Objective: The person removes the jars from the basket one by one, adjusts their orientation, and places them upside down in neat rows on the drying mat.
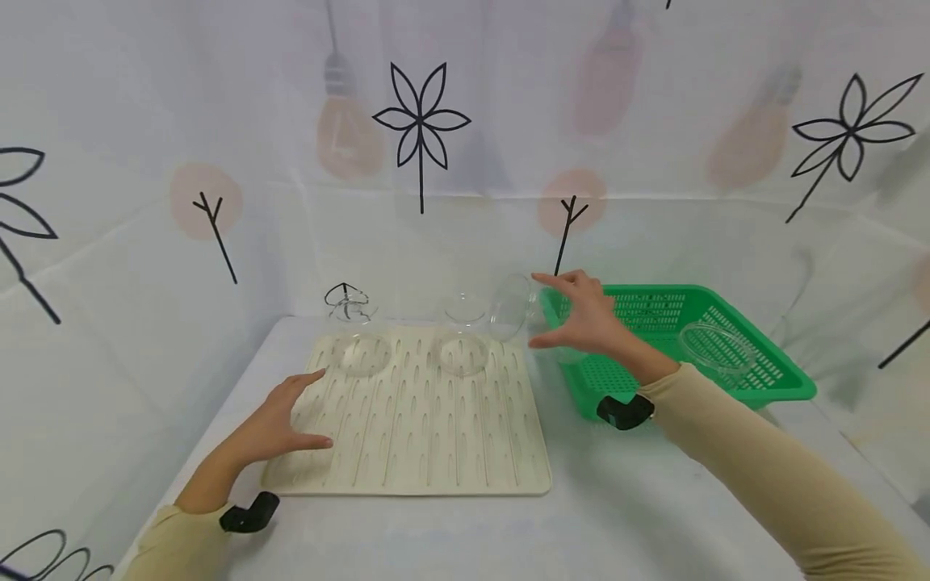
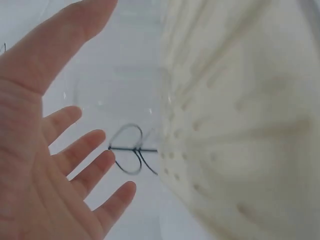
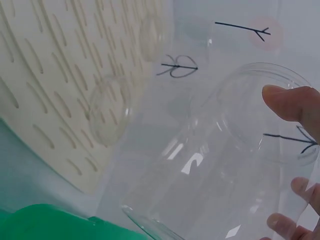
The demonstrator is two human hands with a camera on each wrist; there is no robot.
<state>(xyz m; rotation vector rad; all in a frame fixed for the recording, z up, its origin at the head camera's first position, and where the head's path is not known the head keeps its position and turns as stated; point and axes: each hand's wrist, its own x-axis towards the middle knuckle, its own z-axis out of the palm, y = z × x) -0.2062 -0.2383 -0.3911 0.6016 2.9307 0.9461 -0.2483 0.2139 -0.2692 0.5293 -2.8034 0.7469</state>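
Observation:
My right hand (image 1: pixel 581 319) holds a clear jar (image 3: pixel 200 170) sideways, its round end turned toward the mat. In the right wrist view the thumb and fingers lie around the jar's wall near one end. At the left edge of the cream ridged mat (image 1: pixel 407 452), my left hand (image 1: pixel 272 424) is empty, thumb and fingers spread apart. Two more clear containers stand along the mat's back edge, one at the left (image 1: pixel 365 355) and one near the middle (image 1: pixel 463 353).
A green perforated basket (image 1: pixel 676 292) stands to the right of the mat, behind the right forearm. Inside its right part lies a clear round lid-like piece (image 1: pixel 718 347). A white patterned cloth (image 1: pixel 465 242) hangs behind the white table (image 1: pixel 450 541).

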